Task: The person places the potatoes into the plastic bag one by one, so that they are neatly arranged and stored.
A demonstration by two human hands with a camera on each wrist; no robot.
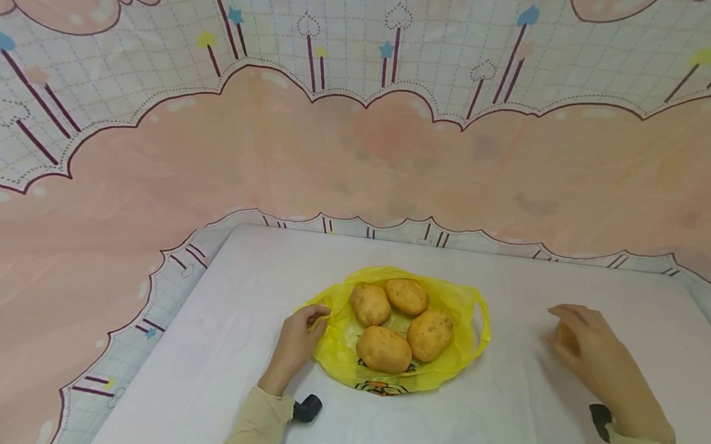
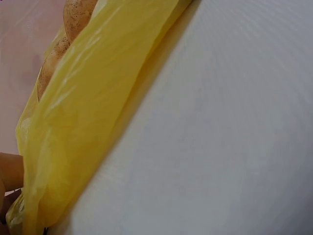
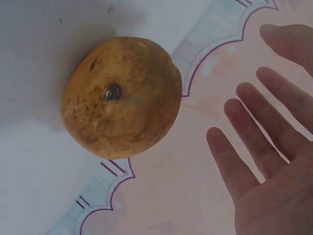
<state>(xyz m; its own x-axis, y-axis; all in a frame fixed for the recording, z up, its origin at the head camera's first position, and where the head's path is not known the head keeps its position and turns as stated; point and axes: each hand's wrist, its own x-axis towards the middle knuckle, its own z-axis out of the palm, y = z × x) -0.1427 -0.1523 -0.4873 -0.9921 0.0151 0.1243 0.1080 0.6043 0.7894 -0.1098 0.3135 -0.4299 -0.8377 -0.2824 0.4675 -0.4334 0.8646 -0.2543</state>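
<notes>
A yellow plastic bag [image 1: 334,350] lies spread on the table with several potatoes [image 1: 384,349] on it. At the bag's left edge, my left hand [image 1: 297,340] pinches the plastic between thumb and fingers. The left wrist view shows the bag's side [image 2: 93,107] raised from the table, partly hiding the potatoes [image 2: 78,17] behind it. My right hand [image 1: 585,348] is over the table, to the right of the bag and apart from it. In the right wrist view, that hand's fingers [image 3: 254,132] are extended, with a single potato [image 3: 122,98] beside them and not touching them.
A white-covered table [image 1: 502,432] lies under everything. Behind it hangs a pink and white patterned cloth [image 1: 348,158], which also runs down the left side. The bag's handle loop [image 1: 483,325] sticks out at its right end.
</notes>
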